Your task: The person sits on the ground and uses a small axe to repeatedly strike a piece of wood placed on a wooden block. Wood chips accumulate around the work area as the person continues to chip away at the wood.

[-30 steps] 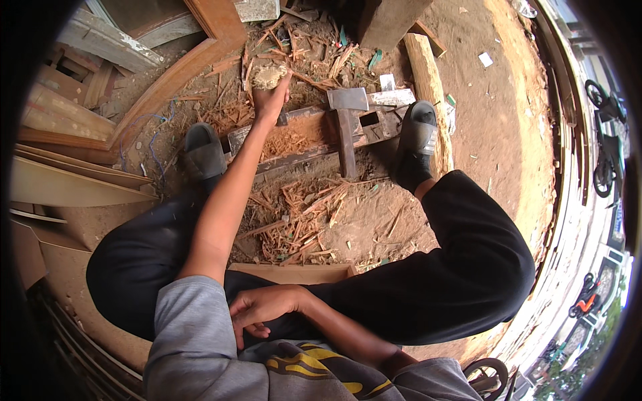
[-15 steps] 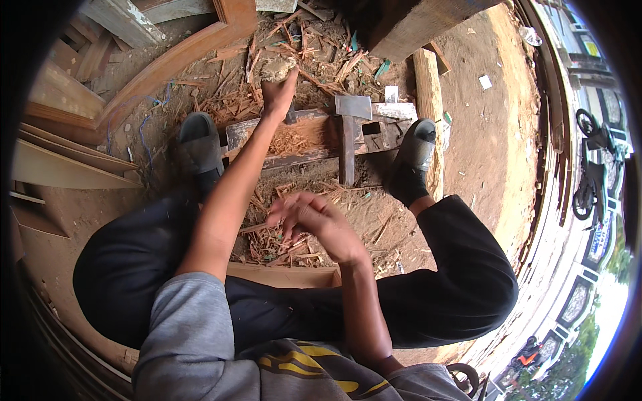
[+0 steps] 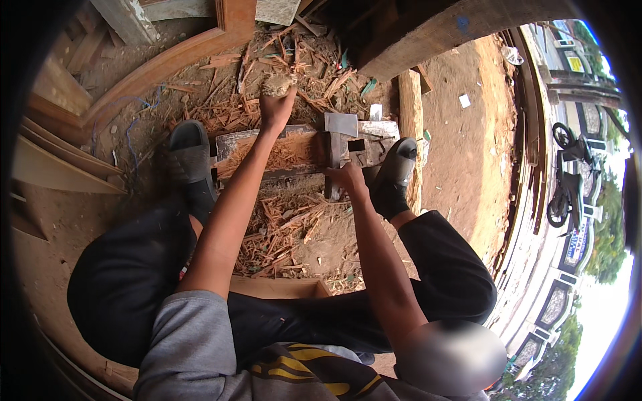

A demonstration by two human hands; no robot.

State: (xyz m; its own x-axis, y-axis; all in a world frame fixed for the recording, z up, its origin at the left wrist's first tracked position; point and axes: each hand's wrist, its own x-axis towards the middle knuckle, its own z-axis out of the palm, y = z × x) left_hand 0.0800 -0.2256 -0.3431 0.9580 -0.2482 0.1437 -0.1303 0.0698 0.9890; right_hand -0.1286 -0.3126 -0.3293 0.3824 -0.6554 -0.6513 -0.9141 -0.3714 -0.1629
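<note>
My left hand [image 3: 275, 112] is closed around what looks like a chisel, its pale, frayed wooden top [image 3: 277, 85] sticking out above the fist. The blade is hidden now. Below it lies a weathered wooden beam [image 3: 234, 146], with a hollow full of reddish chips and a dark square hole near its right end. Across the beam rests a hatchet [image 3: 342, 124] with a grey metal head and a dark wooden handle. My right hand [image 3: 349, 178] has its fingers wrapped around the lower part of that handle.
Splintered wood chips [image 3: 284, 230] litter the dirt around the beam. My sandalled feet flank it, beside a pale timber [image 3: 410, 127] on the right. A thick post [image 3: 455, 37] leans in from the top right; a curved wooden frame [image 3: 170, 67] stands at the left.
My right hand has reached forward from above my lap and taken hold of the hatchet handle. My left hand keeps its grip on the chisel. The whole view has shifted slightly.
</note>
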